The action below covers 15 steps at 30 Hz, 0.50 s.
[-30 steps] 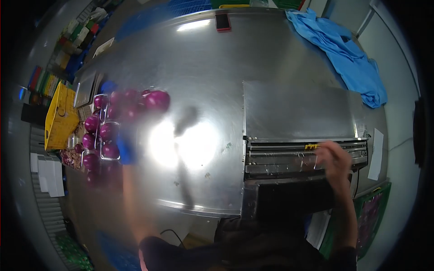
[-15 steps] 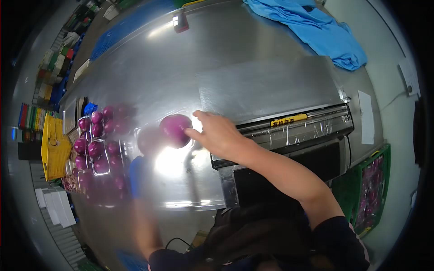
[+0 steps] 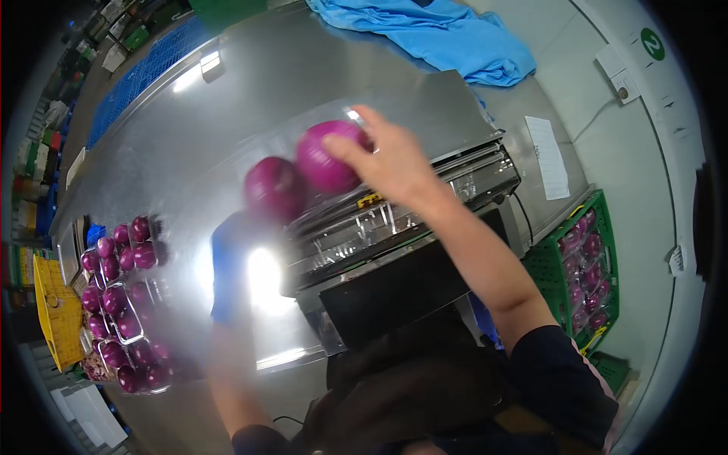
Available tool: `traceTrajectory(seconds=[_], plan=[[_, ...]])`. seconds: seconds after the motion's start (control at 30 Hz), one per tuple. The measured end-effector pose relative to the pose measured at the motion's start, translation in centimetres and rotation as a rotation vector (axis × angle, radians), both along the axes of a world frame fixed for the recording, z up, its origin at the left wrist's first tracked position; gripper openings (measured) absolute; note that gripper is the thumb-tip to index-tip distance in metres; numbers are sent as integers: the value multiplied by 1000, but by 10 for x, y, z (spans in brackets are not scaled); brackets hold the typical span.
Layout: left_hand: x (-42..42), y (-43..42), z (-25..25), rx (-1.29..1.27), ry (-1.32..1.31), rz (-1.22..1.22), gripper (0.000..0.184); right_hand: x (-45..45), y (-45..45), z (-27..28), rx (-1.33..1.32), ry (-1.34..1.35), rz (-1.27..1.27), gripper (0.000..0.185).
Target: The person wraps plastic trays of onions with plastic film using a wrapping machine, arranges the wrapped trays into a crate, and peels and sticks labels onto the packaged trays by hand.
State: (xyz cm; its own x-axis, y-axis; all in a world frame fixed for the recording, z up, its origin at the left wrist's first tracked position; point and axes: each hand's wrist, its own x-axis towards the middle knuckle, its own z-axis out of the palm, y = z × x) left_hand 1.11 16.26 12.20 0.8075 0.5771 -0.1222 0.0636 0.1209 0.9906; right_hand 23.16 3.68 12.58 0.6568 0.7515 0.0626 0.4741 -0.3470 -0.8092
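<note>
Two red onions (image 3: 274, 189) sit side by side in a clear plastic tray, raised over the wrapping machine (image 3: 364, 239) with its metal rollers. My bare right hand (image 3: 398, 163) is closed on the tray's right end, thumb against the right-hand onion (image 3: 330, 158). My left hand (image 3: 231, 258), in a blue glove, is beside the lower left of the left onion. Motion blur smears its fingers, so whether it touches the tray is unclear.
Several trays of red onions (image 3: 114, 299) stand at the steel table's left end, near a yellow basket (image 3: 57, 311). Blue cloth (image 3: 447, 38) lies at the back. A green crate (image 3: 607, 258) of packed onions is at right; a paper sheet (image 3: 547, 159) lies near the wall.
The onions have moved from the tabletop up and over the machine with my right hand. My gloved left hand has risen beside them. The camera view has turned.
</note>
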Motion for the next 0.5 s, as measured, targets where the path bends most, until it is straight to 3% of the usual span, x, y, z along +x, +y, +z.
traceTrajectory(seconds=[0.13,0.2,0.27,0.33,0.37,0.5], plan=[[70,2,-60,158,149,-26,25,60,-34,-7,-122,-145,-62,82],[84,-3,-61,208,208,-75,25,76,-44,-16,-217,-69,-56,77],[94,-8,-37,192,260,-142,22,81,-48,-30,-129,-48,-71,78],[90,3,-42,367,220,-285,24,79,-52,-37,-67,-19,-60,79],[88,6,-38,302,239,-303,22,82,-52,-37,-81,16,-29,81],[66,-10,-3,-54,225,-240,48,93,-70,-31,-103,39,148,68]])
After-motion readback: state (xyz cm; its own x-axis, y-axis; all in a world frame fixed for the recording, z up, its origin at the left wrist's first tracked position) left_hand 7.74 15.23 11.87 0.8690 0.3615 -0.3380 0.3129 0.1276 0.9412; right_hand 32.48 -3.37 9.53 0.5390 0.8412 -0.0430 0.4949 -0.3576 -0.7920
